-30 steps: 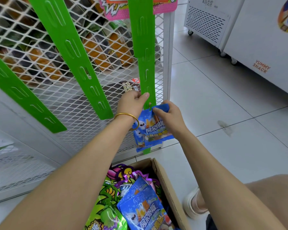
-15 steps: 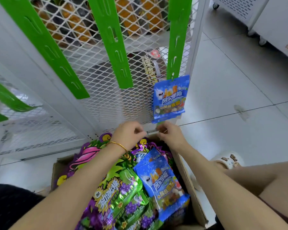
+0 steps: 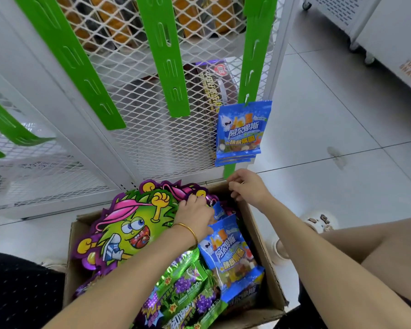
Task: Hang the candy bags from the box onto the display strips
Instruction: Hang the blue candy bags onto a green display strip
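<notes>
A white mesh rack [image 3: 152, 129] fills the upper left, and pale floor tiles [image 3: 330, 129] spread to the right. Green display strips hang down the front of the mesh: a left strip [image 3: 67, 55], a middle strip [image 3: 166, 58] and a right strip [image 3: 255, 51], with parts of two more at the far left edge. Behind the mesh stand orange and dark packages, blurred. At the upper right is a white cabinet [image 3: 394, 36] on castors.

A cardboard box [image 3: 268, 276] stands open on the floor below the rack. Inside lie a large green-and-purple cartoon header card [image 3: 128, 229], green grape candy bags [image 3: 183, 288] and blue candy bags [image 3: 230, 255] stacked along the box's right side.

Hung blue bags [image 3: 242, 131], several layered together, hang from the lower part of the right strip, whose green tip shows beneath them.

The left hand [image 3: 195, 217], with a gold bangle [image 3: 188, 230] on its wrist, reaches into the box; its fingers curl at the top edge of the uppermost blue bag, touching it, though whether they pinch it cannot be told. The right hand [image 3: 247, 186] hovers over the box's far right corner, just below the strip's tip, fingers loosely curled and holding nothing visible.

A bare knee and a white shoe [image 3: 318, 222] show at the right.
</notes>
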The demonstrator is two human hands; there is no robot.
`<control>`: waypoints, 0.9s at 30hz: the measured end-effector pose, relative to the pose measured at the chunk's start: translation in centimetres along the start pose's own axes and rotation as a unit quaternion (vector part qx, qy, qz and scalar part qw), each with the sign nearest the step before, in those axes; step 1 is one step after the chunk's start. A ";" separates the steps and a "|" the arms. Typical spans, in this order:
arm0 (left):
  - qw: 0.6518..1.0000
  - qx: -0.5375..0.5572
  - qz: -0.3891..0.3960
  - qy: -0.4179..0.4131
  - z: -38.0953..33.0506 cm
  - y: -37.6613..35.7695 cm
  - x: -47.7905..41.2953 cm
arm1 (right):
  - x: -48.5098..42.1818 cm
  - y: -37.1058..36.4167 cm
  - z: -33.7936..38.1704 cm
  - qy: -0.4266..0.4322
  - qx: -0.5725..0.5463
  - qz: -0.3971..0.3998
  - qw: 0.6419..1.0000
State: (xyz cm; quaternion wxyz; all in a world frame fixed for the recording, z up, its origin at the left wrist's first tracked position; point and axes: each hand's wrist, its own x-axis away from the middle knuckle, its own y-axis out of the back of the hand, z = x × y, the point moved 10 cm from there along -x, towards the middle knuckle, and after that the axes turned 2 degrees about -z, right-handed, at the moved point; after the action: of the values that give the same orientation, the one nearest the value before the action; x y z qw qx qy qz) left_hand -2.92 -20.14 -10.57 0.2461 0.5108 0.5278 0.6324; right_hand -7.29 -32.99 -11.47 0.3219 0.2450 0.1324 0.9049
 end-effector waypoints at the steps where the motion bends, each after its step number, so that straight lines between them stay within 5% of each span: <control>1: 0.999 0.032 -0.012 -0.008 -0.2 0.7 -0.1 | 0.2 0.0 0.3 0.004 -0.004 0.018 1.000; 4: 0.977 0.209 -0.031 -0.027 -0.3 3.6 -0.4 | 1.2 -1.0 0.6 -0.026 -0.081 0.126 0.988; 8: 0.891 0.453 -0.023 -0.004 0.6 7.7 -1.0 | 2.4 -0.7 2.6 -0.021 -0.205 0.225 0.952; 13: 0.869 0.484 -0.104 0.012 1.5 14.9 -3.2 | 0.2 5.0 7.6 0.055 -0.214 0.096 0.971; 19: 0.799 0.499 -0.335 0.013 1.3 25.4 -5.8 | -1.0 12.3 14.3 0.157 -0.231 -0.036 0.959; 27: 0.811 0.443 -0.379 0.039 1.1 27.3 -7.9 | -2.0 15.2 17.9 0.246 -0.105 -0.171 0.948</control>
State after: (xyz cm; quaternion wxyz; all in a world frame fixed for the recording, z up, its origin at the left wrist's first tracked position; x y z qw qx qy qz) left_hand 7.08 -35.15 11.38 0.1927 0.2985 0.9118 0.2058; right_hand -4.40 -44.31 8.96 0.4534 -0.0472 0.1517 0.8770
